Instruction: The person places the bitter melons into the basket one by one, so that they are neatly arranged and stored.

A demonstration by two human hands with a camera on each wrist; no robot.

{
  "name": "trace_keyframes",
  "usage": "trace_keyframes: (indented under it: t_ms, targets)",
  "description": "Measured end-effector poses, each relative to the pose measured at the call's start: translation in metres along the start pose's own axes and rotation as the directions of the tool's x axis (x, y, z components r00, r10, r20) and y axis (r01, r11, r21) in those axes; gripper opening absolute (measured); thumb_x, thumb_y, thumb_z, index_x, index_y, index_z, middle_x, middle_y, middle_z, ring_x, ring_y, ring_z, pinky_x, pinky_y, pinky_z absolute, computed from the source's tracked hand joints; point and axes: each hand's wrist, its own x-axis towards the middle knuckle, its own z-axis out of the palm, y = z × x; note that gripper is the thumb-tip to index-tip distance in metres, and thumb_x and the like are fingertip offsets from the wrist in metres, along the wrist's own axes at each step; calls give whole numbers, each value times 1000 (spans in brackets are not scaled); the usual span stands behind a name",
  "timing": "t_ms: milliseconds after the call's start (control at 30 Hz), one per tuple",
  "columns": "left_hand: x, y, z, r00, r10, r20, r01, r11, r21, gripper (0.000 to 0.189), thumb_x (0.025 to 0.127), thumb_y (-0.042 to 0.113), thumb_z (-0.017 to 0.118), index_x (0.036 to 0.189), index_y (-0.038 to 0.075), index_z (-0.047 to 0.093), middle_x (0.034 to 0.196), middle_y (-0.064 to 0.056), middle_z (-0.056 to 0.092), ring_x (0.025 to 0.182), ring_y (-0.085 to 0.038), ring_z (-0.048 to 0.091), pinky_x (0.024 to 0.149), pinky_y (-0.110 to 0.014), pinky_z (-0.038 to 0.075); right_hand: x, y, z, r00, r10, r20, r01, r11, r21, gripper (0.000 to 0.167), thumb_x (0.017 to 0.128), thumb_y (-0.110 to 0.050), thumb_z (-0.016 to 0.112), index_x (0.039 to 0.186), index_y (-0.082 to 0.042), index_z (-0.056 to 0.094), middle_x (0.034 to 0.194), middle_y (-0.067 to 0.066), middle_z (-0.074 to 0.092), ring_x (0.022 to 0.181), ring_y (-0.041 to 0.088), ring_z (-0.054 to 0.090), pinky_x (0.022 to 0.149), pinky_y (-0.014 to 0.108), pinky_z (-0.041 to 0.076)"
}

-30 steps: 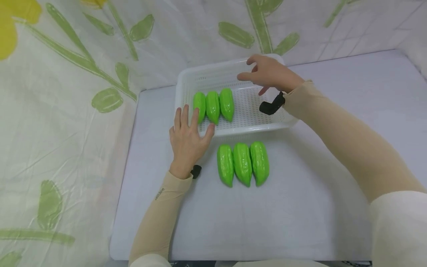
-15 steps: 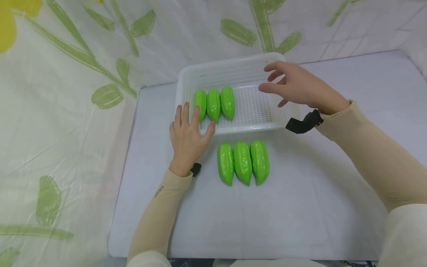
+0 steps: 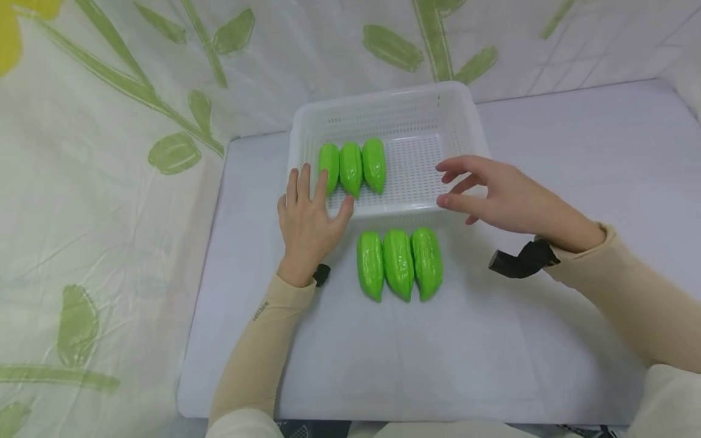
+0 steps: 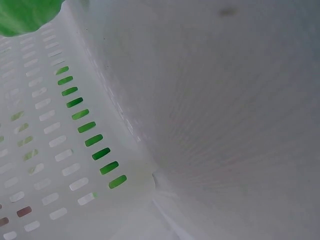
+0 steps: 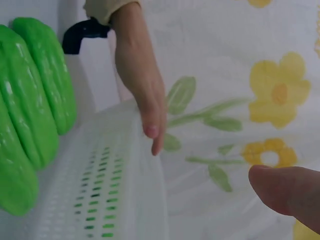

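A white plastic basket [image 3: 383,212] with slotted walls holds three glossy green gourd-like vegetables [image 3: 351,169], side by side in its left half. Three matching green vegetables [image 3: 398,264] lie in a row on the table in front of it. My left hand [image 3: 308,228] is spread over the basket's front-left rim, fingers straight. Near the front-right corner hovers my right hand [image 3: 501,191], its fingers loosely bent and nothing between them. In the right wrist view, its thumb [image 5: 287,192] shows at the lower right and my left hand [image 5: 140,75] is beyond the basket.
The table [image 3: 416,365] has a white cover. Behind and to the left hangs a pale curtain [image 3: 306,55] printed with green leaves and yellow flowers. Black wrist mounts [image 3: 523,260] stick out from both sleeves.
My right hand has drawn back from over the basket, moving right and towards me past its front-right edge. The left hand and all the green vegetables have stayed where they were.
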Motion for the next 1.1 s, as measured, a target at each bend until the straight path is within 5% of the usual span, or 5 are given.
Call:
trace_keyframes:
  t_ms: [233, 467, 833, 1100]
  targets:
    - [1, 1, -1, 1000, 2, -2, -2, 1000, -2, 75, 98, 62, 45, 147, 7, 55, 159, -24, 44, 150, -44, 37, 101, -67, 44, -18, 10, 25, 995, -86, -52, 86, 996, -7, 47, 99, -27, 72, 144, -21, 58, 132, 0, 64, 115, 14, 65, 74, 32, 61]
    - [2, 1, 0, 1000, 3, -6, -3, 1000, 2, 74, 99, 62, 44, 147, 7, 55, 159, -24, 44, 151, -43, 37, 101, -67, 44, -27, 22, 46, 988, -150, -49, 148, 988, -39, 45, 97, -26, 75, 139, -17, 60, 130, 3, 66, 116, 24, 66, 74, 31, 61]
    - [1, 0, 0, 1000, -7, 5, 7, 1000, 2, 75, 98, 63, 45, 146, 7, 56, 159, -24, 44, 151, -43, 37, 97, -67, 47, -19, 53, 85, 985, -171, -32, 168, 983, -71, 60, 94, -26, 79, 145, -5, 55, 149, 13, 44, 128, 32, 53, 72, 26, 61]
    - [1, 1, 0, 999, -19, 28, 19, 1000, -1, 75, 98, 63, 42, 148, 8, 54, 160, -23, 43, 152, -43, 35, 94, -67, 47, -12, 64, 103, 977, -207, -55, 196, 966, -166, 67, 93, -25, 79, 150, -4, 51, 154, 22, 37, 124, 34, 49, 73, 32, 59]
